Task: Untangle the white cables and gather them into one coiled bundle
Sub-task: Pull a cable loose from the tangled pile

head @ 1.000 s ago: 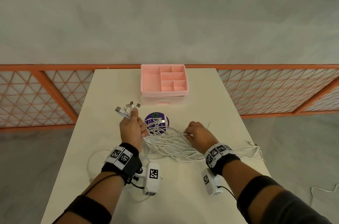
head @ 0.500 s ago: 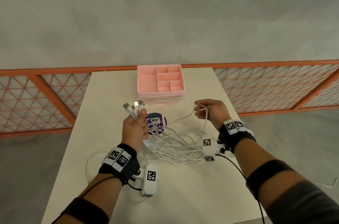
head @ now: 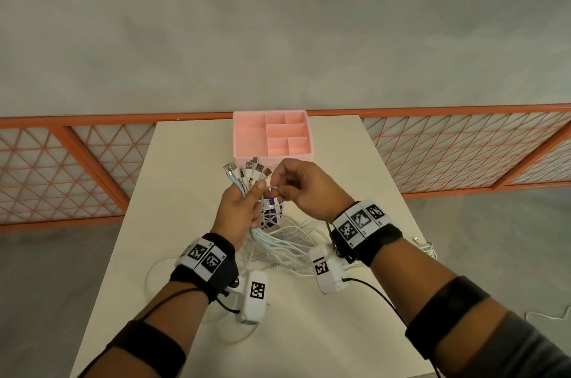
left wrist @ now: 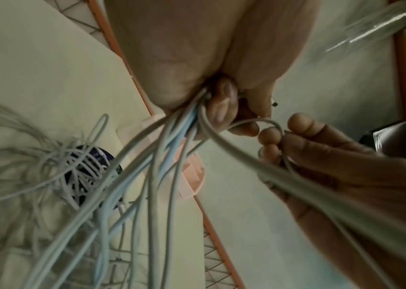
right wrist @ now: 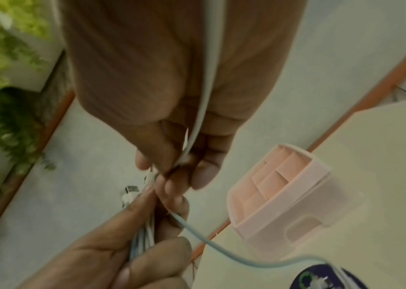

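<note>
My left hand (head: 239, 207) is raised over the table (head: 185, 192) and grips a bunch of white cables just below their USB plugs (head: 247, 169), which fan out above the fist. The cables (left wrist: 147, 185) hang from the fist down to a loose tangle (head: 287, 246) on the table. My right hand (head: 304, 189) is right beside the left and pinches one white cable end (right wrist: 187, 154) at the left hand's fingertips. That cable (right wrist: 221, 248) loops away below the hands.
A pink compartment box (head: 272, 136) stands at the table's far edge, just beyond the hands. A purple round disc (head: 272, 216) lies under the tangle. More cable trails off the table's right edge (head: 428, 249). An orange lattice fence (head: 463, 148) runs behind the table.
My right hand lifted one cable out of the tangle, swung up and left, and now meets the left hand at the plugs. The left hand rose a little with its bunch.
</note>
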Demonstrator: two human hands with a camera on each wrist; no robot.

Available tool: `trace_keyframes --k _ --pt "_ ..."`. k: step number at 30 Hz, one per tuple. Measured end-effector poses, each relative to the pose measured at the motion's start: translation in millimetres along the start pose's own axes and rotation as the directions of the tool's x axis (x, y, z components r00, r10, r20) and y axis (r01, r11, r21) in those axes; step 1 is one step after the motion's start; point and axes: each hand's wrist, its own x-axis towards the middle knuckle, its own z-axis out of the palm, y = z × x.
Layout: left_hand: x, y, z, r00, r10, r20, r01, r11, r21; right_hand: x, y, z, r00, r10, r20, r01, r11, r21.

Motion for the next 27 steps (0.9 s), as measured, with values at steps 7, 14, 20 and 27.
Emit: trace_keyframes --k 7,14,20,27 --pt "0 -6 -1 0.998 -0.063 0.013 0.062 0.996 0.07 2 0 -9 0.918 -0.33 -0.221 0.155 0.81 -0.565" --pt "-1 -21 -10 0.992 -0.126 -0.011 0.127 0.986 0.104 10 9 -31 0.828 -0.248 -0.503 -0.032 0.875 -0.483" --pt "6 -8 -20 0.984 -0.098 -0.148 0.092 0.995 -0.045 1 39 -31 0.915 -0.109 -0.389 -0.128 0.836 -0.534" --pt "21 17 -13 0.99 0.034 -0.135 -0.035 0.999 -0.004 -13 70 -3 0.973 0.153 -0.174 -0.224 0.809 -0.544"
